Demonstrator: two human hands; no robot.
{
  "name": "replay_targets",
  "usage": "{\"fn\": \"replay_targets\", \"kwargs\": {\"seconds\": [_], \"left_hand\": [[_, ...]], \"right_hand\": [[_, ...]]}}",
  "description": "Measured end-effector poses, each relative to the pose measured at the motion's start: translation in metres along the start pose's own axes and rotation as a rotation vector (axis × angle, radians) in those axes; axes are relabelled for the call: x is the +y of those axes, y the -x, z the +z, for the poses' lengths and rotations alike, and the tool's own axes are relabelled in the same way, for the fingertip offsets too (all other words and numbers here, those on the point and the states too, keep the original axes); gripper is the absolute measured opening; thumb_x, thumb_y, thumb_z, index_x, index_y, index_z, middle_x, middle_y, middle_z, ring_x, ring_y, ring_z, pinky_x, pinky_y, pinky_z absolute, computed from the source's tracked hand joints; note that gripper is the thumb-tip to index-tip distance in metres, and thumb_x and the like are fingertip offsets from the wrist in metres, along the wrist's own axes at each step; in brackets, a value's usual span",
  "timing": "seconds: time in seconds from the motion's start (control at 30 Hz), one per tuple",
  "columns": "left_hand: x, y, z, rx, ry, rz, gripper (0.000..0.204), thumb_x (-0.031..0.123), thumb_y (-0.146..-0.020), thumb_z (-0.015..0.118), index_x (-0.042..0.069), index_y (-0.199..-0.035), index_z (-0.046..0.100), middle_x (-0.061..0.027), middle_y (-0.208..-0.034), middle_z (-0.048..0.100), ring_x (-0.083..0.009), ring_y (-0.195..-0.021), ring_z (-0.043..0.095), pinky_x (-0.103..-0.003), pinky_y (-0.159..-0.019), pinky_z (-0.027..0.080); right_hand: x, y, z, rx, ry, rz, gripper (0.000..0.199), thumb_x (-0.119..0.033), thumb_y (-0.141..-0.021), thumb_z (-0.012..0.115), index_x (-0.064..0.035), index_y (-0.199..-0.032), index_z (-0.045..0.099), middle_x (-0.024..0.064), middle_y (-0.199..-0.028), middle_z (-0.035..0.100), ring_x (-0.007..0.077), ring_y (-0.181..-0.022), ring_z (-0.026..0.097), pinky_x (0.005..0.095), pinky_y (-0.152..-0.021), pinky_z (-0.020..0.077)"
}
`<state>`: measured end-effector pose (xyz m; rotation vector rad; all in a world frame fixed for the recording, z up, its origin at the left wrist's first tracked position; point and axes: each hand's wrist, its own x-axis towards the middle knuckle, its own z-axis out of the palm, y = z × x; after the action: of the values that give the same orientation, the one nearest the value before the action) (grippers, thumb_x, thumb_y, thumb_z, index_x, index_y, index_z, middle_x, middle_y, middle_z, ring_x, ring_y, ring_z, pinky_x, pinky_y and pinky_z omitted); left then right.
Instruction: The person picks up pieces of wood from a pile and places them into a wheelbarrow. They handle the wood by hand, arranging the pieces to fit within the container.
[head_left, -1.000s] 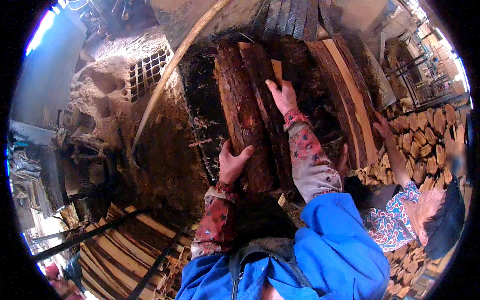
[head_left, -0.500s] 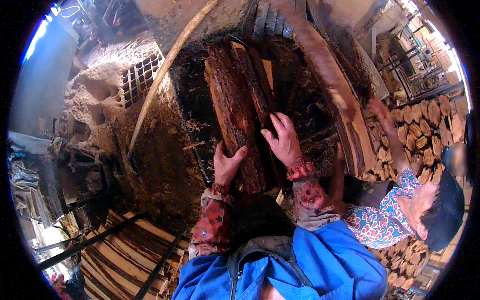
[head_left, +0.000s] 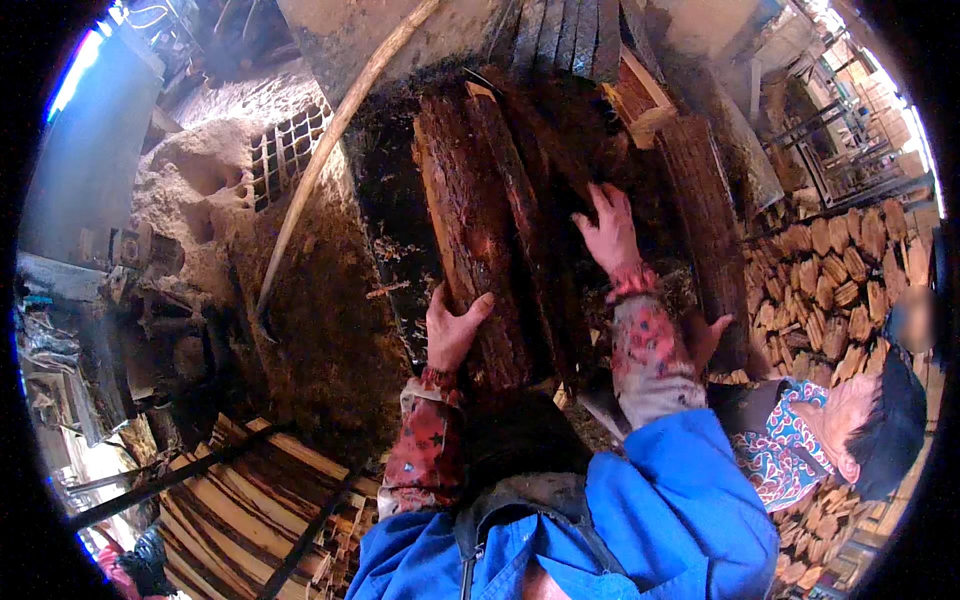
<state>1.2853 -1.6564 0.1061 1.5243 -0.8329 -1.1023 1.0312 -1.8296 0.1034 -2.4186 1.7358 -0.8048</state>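
Observation:
A thick bark-covered wood slab [head_left: 465, 230] lies lengthwise before me, a pale sawn edge along its left side. My left hand [head_left: 456, 328] grips its near left edge, with the thumb over the bark. Against its right side rests a narrower bark strip [head_left: 507, 180]. Farther right, my right hand [head_left: 610, 232] is stretched out over the dark surface, fingers spread, holding nothing that I can see. Just beyond its fingertips a dark brown strip [head_left: 550, 135] is blurred.
At right is another bark slab [head_left: 700, 190], near a co-worker's hand [head_left: 708, 340]. Split wood is stacked [head_left: 830, 270] behind the co-worker. A curved pole [head_left: 335, 135] stands left, by a metal grid [head_left: 285, 155] and sawdust. Sawn boards [head_left: 240, 500] lie lower left.
My right hand has left the narrow bark strip and moved right and away, its fingers spreading. My left hand stays put. The long board at right is gone from view; the co-worker's raised arm has dropped.

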Motion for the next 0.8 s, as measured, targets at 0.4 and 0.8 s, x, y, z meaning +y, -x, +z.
{"fn": "replay_targets", "kwargs": {"seconds": [0.4, 0.8], "left_hand": [[-0.008, -0.005, -0.001, 0.02, 0.008, 0.017, 0.071, 0.034, -0.075, 0.083, -0.009, -0.122, 0.053, -0.0149, -0.111, 0.066, -0.0199, -0.099, 0.063, -0.033, -0.089, 0.05], [0.013, 0.003, 0.001, -0.002, 0.025, -0.031, 0.071, 0.034, -0.076, 0.082, -0.008, -0.124, 0.052, -0.0142, -0.112, 0.066, -0.0203, -0.1, 0.062, -0.033, -0.089, 0.049]], "right_hand": [[-0.047, 0.033, -0.023, -0.114, -0.321, 0.151, 0.044, -0.025, -0.085, 0.066, 0.0024, -0.119, 0.059, 0.0241, -0.105, 0.063, 0.041, -0.096, 0.061, 0.0445, -0.083, 0.0494], [0.016, 0.066, -0.037, 0.076, 0.063, 0.203, 0.061, -0.024, -0.08, 0.075, -0.0042, -0.132, 0.05, 0.0249, -0.133, 0.046, 0.0446, -0.124, 0.041, 0.05, -0.105, 0.0363]]}}
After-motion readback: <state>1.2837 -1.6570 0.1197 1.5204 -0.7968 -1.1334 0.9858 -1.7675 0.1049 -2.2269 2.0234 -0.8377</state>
